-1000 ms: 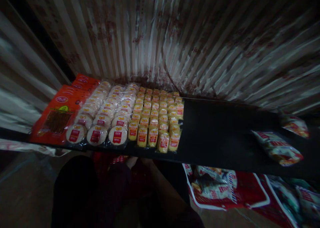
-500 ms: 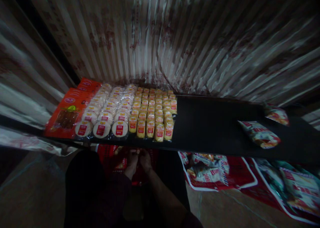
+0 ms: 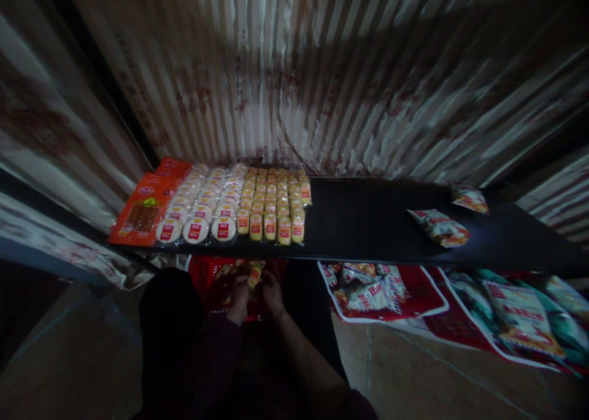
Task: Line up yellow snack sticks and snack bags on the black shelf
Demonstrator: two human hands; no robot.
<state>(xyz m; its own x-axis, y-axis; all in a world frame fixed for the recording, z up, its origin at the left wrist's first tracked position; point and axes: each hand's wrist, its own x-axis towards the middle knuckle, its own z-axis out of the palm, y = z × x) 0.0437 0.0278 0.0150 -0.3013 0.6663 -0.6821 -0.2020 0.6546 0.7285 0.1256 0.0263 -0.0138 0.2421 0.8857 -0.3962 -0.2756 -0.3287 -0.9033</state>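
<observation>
Yellow packet [image 3: 254, 275], red basket [image 3: 197, 277], striped backdrop [image 3: 271, 70]

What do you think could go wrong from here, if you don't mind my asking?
The small yellow packet between the left hand and right hand might slip into the red basket; the dim light hides the grip. The front round packets sit close to the edge of the black shelf, so a bump could knock some off.

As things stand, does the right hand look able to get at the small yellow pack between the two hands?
Probably yes: the right hand is close beside the small yellow pack, over the red basket, and nothing visible blocks the gap.
</observation>
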